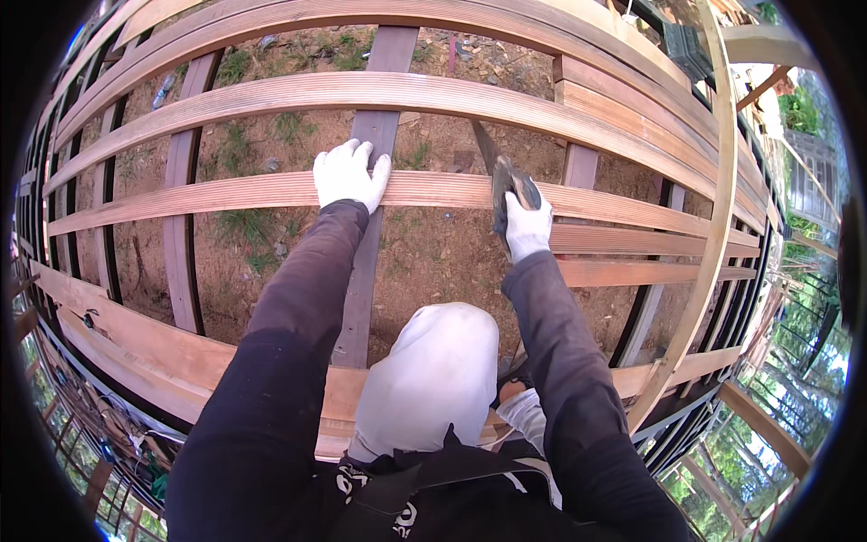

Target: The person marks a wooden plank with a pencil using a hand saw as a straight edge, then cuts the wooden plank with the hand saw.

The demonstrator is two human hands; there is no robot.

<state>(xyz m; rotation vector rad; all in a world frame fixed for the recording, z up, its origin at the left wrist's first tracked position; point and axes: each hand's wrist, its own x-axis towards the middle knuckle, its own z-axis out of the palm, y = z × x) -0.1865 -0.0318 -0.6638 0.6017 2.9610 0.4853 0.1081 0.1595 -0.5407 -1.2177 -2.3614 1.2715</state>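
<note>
My right hand point(528, 221), in a white glove, is closed round the dark handle of a handsaw point(485, 146). Its blade points away from me, and the saw lies across a narrow grooved wooden board point(433, 190). To the left, my white-gloved left hand point(352, 173) grips the same board from above, near where it crosses a grey joist point(361, 271). That hand's fingers curl toward the far edge of the board. Whether the saw teeth cut into the wood cannot be made out.
Further grooved boards point(298, 93) run crosswise beyond my hands, with gaps over bare soil point(433, 257). A long pale timber point(722, 135) slants across the right side. My knee point(429, 361) is close below the hands. Stacked boards point(632, 117) lie at the far right.
</note>
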